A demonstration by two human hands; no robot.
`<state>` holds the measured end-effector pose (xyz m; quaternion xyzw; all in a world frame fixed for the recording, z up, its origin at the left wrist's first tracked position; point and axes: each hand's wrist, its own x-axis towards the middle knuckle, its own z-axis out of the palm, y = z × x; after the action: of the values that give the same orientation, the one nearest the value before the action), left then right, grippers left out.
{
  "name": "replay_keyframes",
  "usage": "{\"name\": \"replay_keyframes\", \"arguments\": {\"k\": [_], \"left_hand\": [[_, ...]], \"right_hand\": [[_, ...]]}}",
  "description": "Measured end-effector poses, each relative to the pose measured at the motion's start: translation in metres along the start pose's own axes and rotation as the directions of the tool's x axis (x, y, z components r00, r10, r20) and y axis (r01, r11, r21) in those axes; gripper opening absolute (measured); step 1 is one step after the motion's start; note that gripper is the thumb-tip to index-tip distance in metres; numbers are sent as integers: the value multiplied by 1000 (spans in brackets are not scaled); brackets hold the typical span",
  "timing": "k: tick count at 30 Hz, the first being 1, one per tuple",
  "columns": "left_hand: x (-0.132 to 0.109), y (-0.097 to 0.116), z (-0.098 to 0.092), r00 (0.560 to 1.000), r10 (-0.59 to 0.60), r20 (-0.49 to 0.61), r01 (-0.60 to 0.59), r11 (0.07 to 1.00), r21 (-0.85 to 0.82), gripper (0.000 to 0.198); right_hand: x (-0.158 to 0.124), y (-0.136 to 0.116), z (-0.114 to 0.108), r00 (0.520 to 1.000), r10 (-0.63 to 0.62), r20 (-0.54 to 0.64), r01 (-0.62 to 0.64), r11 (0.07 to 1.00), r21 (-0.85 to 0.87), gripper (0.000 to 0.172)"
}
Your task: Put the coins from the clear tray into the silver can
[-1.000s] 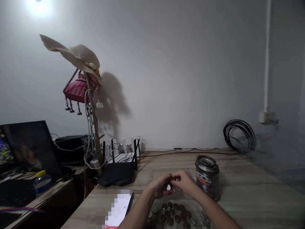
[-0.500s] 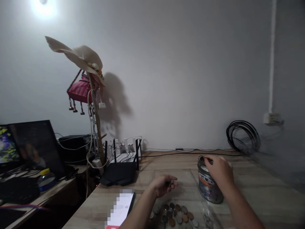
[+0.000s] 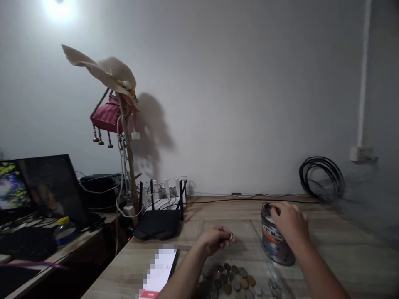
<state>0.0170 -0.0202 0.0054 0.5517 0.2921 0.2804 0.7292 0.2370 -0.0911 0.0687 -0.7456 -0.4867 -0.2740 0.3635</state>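
Observation:
My right hand point(image 3: 290, 222) rests over the mouth of a metal tin can point(image 3: 274, 243) on the wooden table point(image 3: 336, 257), fingers curled at its rim; whether they hold anything is hidden. To the left of the can, my left hand point(image 3: 215, 239) hovers above the table, pinching a small coin point(image 3: 230, 236) between thumb and fingers. A pile of several coins point(image 3: 232, 280) lies on the table below both hands.
A white paper slip point(image 3: 158, 270) lies at the table's front left. A black router point(image 3: 157, 222) and cables stand behind. A coiled black cable point(image 3: 322, 176) hangs at the right wall. A hat stand point(image 3: 124, 137), a laptop point(image 3: 46, 187) and a bottle point(image 3: 65, 230) are to the left.
My right hand left the left hand and moved right to the top of the can. The left hand stayed near the table's middle, pinching a coin. The view shifted slightly.

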Motion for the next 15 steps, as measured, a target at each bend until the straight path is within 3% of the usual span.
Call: {"name": "replay_keyframes", "arguments": {"k": [3,5,7,8,11,13,15], "left_hand": [[-2,2,2,1000,-15,-8,15,1000,4,21],[-3,2,2,1000,-15,-15,15,1000,-8,31],[-3,3,2,1000,-6,-13,6,1000,-20,42],[-2,3,1,1000,3,-12,-3,1000,-25,44],[-1,1,0,999,47,-8,-47,998,-40,39],[0,0,0,998,58,22,-57,998,-36,30],[-1,0,1,996,46,72,-44,998,-34,22]], "right_hand": [[-4,-13,-2,984,-91,-153,114,983,144,27],[-11,-27,0,971,-191,-140,227,921,318,28],[-24,-45,6,951,-308,37,254,840,480,27],[-31,-53,10,918,-364,156,232,814,533,27],[-51,-70,26,750,-500,433,175,782,599,23],[-58,-75,35,679,-528,509,159,784,600,20],[-60,-74,40,673,-510,536,145,802,580,19]]}}
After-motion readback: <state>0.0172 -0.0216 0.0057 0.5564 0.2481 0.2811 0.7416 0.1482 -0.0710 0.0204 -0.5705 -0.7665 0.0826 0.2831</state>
